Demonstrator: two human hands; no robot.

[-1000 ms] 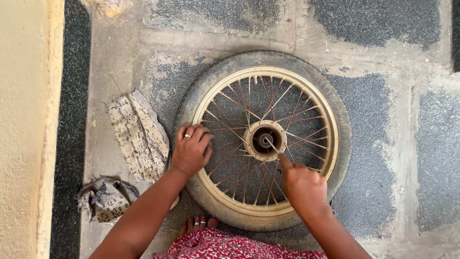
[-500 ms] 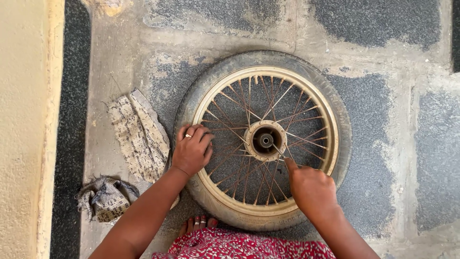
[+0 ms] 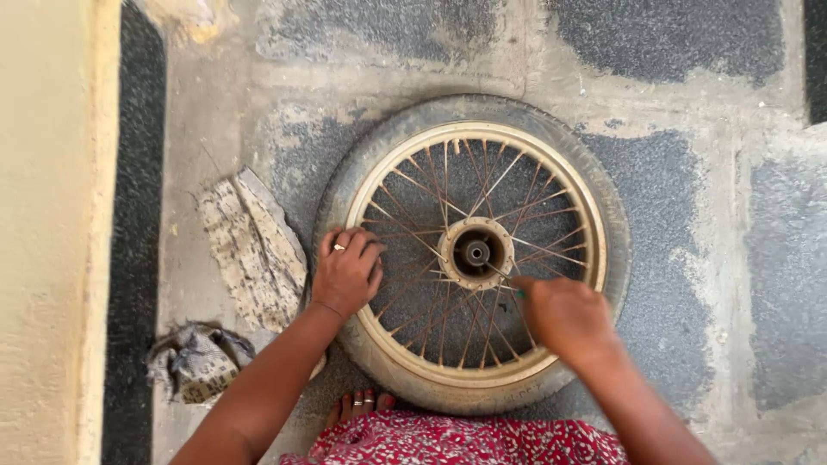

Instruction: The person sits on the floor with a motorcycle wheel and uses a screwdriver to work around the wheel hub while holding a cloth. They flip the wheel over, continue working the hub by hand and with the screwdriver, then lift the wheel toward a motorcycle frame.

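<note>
A spoked wheel with a worn tyre [image 3: 594, 172] and a cream rim lies flat on the concrete floor. Its round hub [image 3: 475, 252] sits in the middle, ringed by rusty spokes. My left hand [image 3: 346, 274] rests palm down on the rim's left side, fingers curled over the edge. My right hand [image 3: 564, 317] hovers over the spokes at the lower right and pinches a thin tool [image 3: 504, 274], whose tip points at the hub. What kind of tool it is stays hidden by my fingers.
A patterned cloth [image 3: 250, 250] lies left of the wheel, and a crumpled rag [image 3: 196, 360] sits lower left. A pale wall edge [image 3: 52, 232] runs down the left side. My toes [image 3: 357, 403] and red patterned garment [image 3: 457, 439] are just below the wheel.
My right hand has slid a little to the right and down, away from the hub. The left hand and the wheel have stayed put.
</note>
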